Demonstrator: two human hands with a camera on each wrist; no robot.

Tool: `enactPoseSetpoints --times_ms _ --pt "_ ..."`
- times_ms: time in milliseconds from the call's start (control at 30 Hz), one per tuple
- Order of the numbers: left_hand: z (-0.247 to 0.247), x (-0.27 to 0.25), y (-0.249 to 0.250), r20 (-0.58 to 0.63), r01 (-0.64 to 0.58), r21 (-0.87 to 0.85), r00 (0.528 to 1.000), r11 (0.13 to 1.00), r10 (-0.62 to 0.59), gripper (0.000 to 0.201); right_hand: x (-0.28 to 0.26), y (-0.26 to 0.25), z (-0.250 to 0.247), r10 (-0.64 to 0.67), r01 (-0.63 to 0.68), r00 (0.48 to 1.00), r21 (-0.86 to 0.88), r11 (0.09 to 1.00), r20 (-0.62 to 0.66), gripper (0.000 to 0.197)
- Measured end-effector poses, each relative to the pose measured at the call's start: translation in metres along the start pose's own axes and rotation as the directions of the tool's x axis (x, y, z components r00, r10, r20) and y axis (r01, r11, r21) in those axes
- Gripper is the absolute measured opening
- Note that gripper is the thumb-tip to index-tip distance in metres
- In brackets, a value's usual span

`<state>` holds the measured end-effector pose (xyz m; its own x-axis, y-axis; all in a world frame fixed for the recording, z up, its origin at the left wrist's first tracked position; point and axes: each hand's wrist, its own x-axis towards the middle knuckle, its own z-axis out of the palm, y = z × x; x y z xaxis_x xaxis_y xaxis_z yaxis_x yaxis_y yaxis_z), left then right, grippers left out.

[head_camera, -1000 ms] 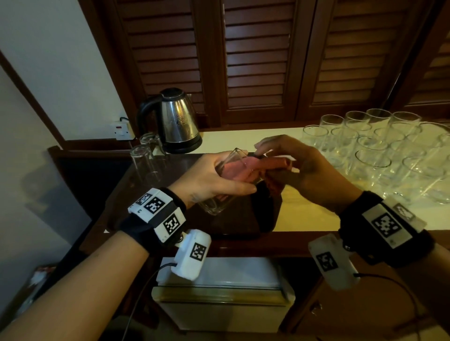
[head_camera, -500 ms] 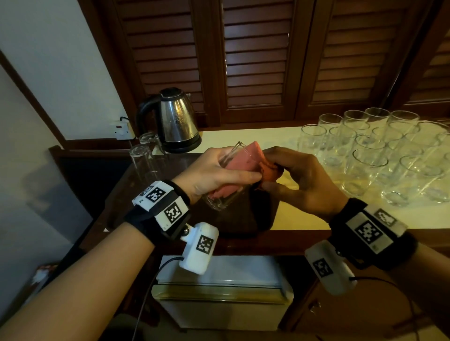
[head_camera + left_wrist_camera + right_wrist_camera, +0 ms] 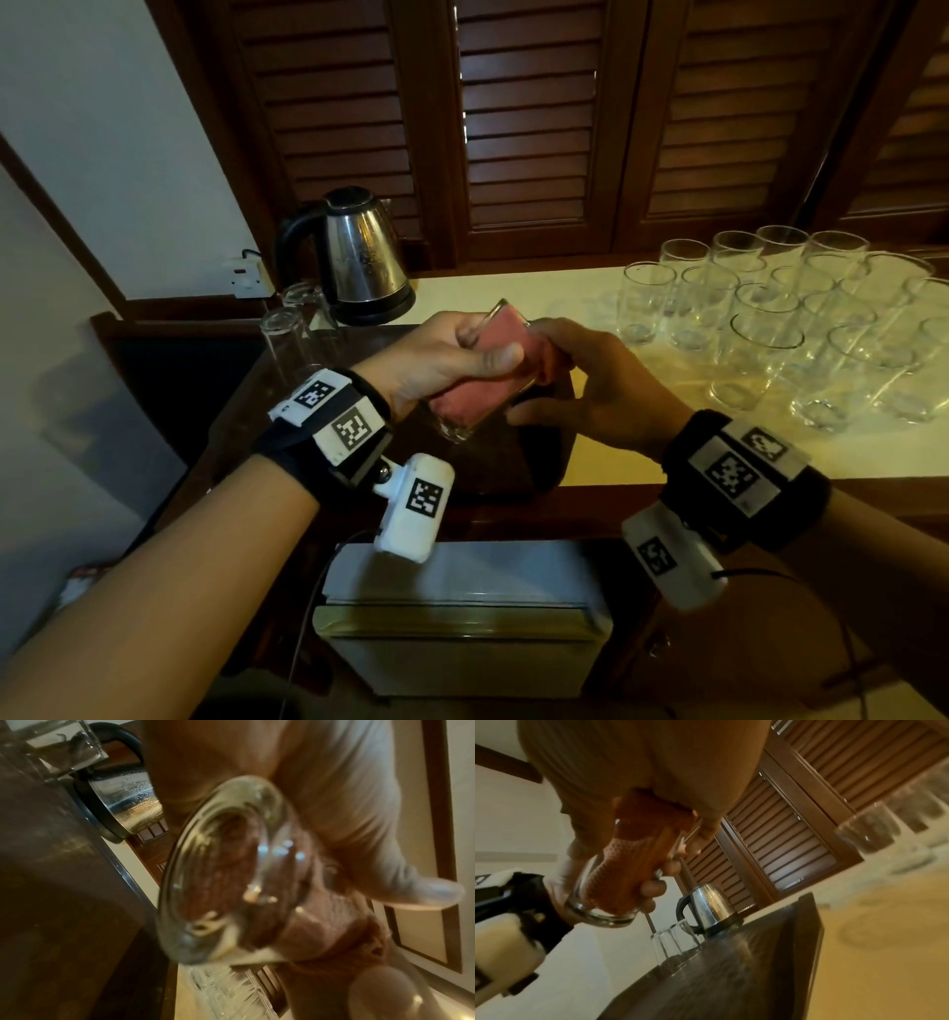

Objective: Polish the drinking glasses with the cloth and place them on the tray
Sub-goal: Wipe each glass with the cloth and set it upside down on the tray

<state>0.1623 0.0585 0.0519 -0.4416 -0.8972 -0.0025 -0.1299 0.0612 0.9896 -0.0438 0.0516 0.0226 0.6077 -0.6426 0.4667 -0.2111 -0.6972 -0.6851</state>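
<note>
My left hand (image 3: pixel 436 360) grips a clear drinking glass (image 3: pixel 454 429), tilted with its mouth up and to the right, thumb across its side. A pink cloth (image 3: pixel 500 339) fills the inside of the glass. My right hand (image 3: pixel 606 390) meets the glass mouth, its fingers curled on the cloth end there. The left wrist view shows the thick glass base (image 3: pixel 226 878) with cloth (image 3: pixel 334 923) behind it. In the right wrist view the cloth (image 3: pixel 628 862) reaches nearly to the bottom of the glass (image 3: pixel 598 914). A dark tray (image 3: pixel 544 462) lies right under the hands, with two upturned glasses (image 3: pixel 287 334) at its far left.
Several upright glasses (image 3: pixel 770 329) crowd the cream counter to the right. A steel kettle (image 3: pixel 359 257) stands behind the tray, near a wall socket (image 3: pixel 246 277). A small white fridge (image 3: pixel 462 616) sits below the counter edge. Louvred wooden doors close off the back.
The right hand has pushed the cloth deeper into the glass and drawn in close to its mouth. The left hand keeps its grip, and the glass has tilted a little more upright.
</note>
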Motion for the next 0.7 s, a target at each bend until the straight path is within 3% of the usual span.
enactPoseSetpoints --times_ms 100,167,233,333,467,600,700 --pt "0.004 0.003 -0.001 -0.017 0.021 0.052 1.0 0.998 -0.02 0.105 0.002 -0.001 0.012 0.102 -0.079 0.991 0.233 0.969 -0.089 0.039" --pt "0.004 0.002 -0.005 0.022 0.025 0.004 0.999 1.0 -0.025 0.091 0.004 0.0 0.015 0.118 -0.069 0.985 0.335 0.94 -0.127 0.032" --pt "0.001 -0.001 -0.01 0.052 0.019 -0.078 0.999 0.997 -0.015 0.082 0.006 0.001 0.014 0.106 -0.048 0.981 0.325 0.944 -0.164 0.028" --pt "-0.005 -0.007 -0.015 0.06 0.019 -0.192 0.998 0.981 -0.007 0.087 0.01 -0.001 0.006 0.111 -0.023 0.97 0.372 0.928 -0.218 0.029" --pt "-0.007 -0.012 -0.014 0.048 0.008 -0.245 0.999 0.969 0.004 0.076 0.015 -0.003 -0.006 0.013 0.022 0.98 0.174 0.985 -0.201 0.041" --pt "-0.013 -0.008 -0.006 -0.18 -0.121 -0.014 0.977 0.993 0.117 0.061 0.015 -0.006 -0.006 0.069 -0.043 0.987 0.176 0.983 -0.147 0.062" --pt "-0.017 -0.007 -0.001 -0.2 -0.222 0.34 0.932 0.914 0.301 0.07 0.02 -0.008 -0.001 0.206 -0.129 0.969 0.439 0.889 -0.133 0.065"
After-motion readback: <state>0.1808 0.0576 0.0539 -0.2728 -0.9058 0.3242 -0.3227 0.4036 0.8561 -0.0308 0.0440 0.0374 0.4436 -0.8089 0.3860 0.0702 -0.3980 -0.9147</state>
